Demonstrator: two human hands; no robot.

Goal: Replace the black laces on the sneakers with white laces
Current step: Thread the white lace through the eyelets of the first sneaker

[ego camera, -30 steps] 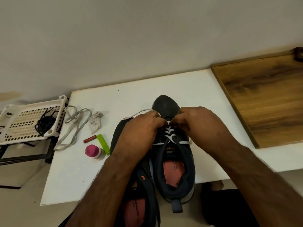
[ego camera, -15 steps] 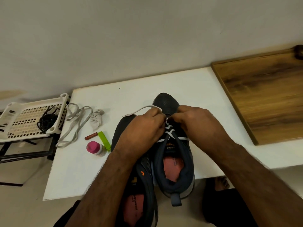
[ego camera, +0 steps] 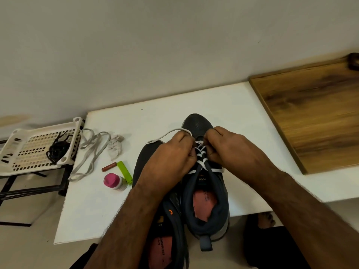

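Two dark sneakers lie on the white table [ego camera: 223,105], toes away from me. The right sneaker [ego camera: 209,214] has a white lace [ego camera: 201,163] crossed through its lower eyelets. My left hand [ego camera: 171,164] and my right hand [ego camera: 231,150] meet over its upper eyelets, each pinching the white lace. A loose end of that lace [ego camera: 167,133] arcs out to the left of my left hand. The left sneaker [ego camera: 143,166] lies beside it, mostly under my left forearm. A bundle of black laces [ego camera: 58,150] sits in the white plastic basket [ego camera: 23,152].
A grey lace [ego camera: 91,154] and a crumpled tissue [ego camera: 115,145] lie at the table's left. Near them are a small brown tube [ego camera: 109,166], a green clip [ego camera: 124,171] and a pink-capped bottle [ego camera: 114,181]. A wooden board [ego camera: 314,113] covers the right.
Both hands have stayed on the white lace at the right sneaker's eyelets, shifting slightly toward the toe. The lace's loose end has lifted into a higher arc on the left.
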